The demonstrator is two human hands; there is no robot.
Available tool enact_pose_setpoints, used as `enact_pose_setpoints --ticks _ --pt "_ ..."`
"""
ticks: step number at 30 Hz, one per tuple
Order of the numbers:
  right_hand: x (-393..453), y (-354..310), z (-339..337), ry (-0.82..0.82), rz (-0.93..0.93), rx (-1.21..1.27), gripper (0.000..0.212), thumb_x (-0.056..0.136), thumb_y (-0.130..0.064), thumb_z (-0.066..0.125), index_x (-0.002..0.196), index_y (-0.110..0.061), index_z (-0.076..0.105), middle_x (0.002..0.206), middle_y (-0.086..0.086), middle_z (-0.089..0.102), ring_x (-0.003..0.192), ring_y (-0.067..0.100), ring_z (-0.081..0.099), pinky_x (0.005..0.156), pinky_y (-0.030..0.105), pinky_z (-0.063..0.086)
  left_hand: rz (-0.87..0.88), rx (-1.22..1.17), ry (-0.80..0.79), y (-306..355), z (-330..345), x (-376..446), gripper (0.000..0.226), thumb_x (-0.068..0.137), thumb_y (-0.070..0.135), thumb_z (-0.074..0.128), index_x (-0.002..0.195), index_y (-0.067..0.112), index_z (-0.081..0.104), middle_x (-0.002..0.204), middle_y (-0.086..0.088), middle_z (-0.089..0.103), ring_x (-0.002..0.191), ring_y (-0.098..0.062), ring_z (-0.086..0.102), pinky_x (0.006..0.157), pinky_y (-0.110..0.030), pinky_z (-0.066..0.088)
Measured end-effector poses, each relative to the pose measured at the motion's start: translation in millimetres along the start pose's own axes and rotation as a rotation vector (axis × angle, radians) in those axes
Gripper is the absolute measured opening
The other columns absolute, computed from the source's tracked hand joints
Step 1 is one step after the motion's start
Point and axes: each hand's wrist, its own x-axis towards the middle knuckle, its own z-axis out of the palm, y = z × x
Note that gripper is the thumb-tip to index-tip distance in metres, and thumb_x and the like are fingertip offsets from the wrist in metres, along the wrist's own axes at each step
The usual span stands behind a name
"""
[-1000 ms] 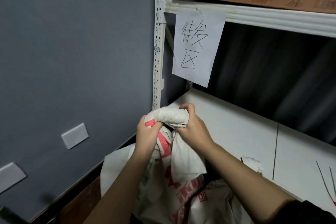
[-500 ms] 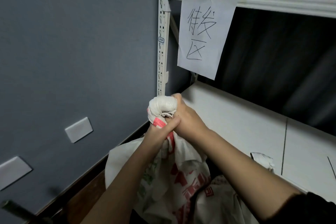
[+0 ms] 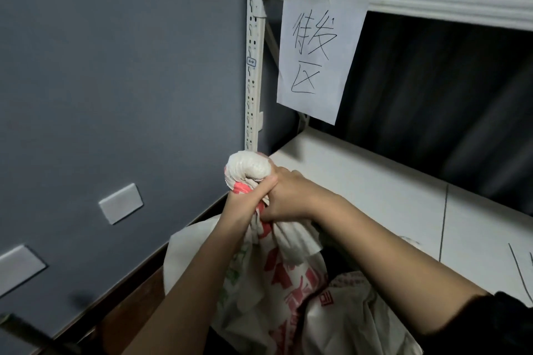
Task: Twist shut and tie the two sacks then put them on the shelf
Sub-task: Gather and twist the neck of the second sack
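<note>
A white woven sack with red and green print (image 3: 259, 277) stands below me, its mouth gathered into a twisted neck. The end of that neck is folded over into a white knob (image 3: 248, 168) above my fists. My left hand (image 3: 245, 204) grips the neck from the left, just under the knob. Pressed against it from the right, my right hand (image 3: 288, 196) grips the same neck. A second white sack with red print (image 3: 354, 317) lies low at the right, partly behind my right forearm. The white shelf board (image 3: 375, 181) runs behind the sacks.
A slotted white upright (image 3: 255, 66) of the rack stands just behind the knob. A paper sign with handwriting (image 3: 320, 49) hangs from the upper shelf rail (image 3: 432, 3). The grey wall at left carries blank cover plates (image 3: 121, 203). Wooden floor shows at the lower left.
The loose roll of sack top has been twisted down into a tight knob. My two hands have closed together around the neck beneath it.
</note>
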Motion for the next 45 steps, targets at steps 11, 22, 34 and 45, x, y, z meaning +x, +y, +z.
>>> enact_pose_setpoints --ticks 11,22,34,45 --pt "4.9 -14.7 47.5 0.285 0.267 0.740 0.103 0.066 -0.037 0.068 0.149 -0.031 0.009 0.145 -0.003 0.043 0.129 0.021 0.047 0.108 0.041 0.037 0.012 -0.150 0.357 -4.3 -4.7 14.3 0.026 0.076 0.019 0.077 0.100 0.011 0.072 0.096 -0.005 0.075 0.090 -0.019 0.072 0.085 -0.036 0.056" --pt "-8.6 9.5 18.2 -0.013 0.177 0.226 0.051 0.070 -0.038 0.073 0.106 -0.026 0.039 0.089 -0.010 0.049 0.094 0.021 0.054 0.085 0.030 0.041 -0.011 -0.225 0.289 1.3 -11.8 8.3 0.030 0.081 0.014 0.072 0.110 0.011 0.067 0.105 -0.007 0.073 0.098 -0.022 0.070 0.093 -0.043 0.053" --pt "-11.0 7.2 102.9 0.424 0.188 0.115 0.043 0.093 -0.022 0.053 0.133 -0.014 0.038 0.119 0.003 0.049 0.108 0.022 0.053 0.077 0.027 0.043 -0.041 -0.397 0.250 -1.8 -11.7 6.3 0.057 0.064 0.022 0.083 0.116 0.006 0.066 0.111 -0.014 0.071 0.103 -0.028 0.068 0.098 -0.049 0.049" --pt "-14.4 9.7 123.0 0.402 0.087 -0.188 0.055 0.070 -0.032 0.071 0.118 -0.011 0.059 0.100 0.002 0.060 0.086 0.013 0.062 0.062 0.018 0.029 0.019 -0.188 0.339 -3.2 -6.5 4.0 0.032 0.073 0.012 0.078 0.103 0.007 0.070 0.101 -0.008 0.074 0.093 -0.018 0.071 0.086 -0.031 0.056"
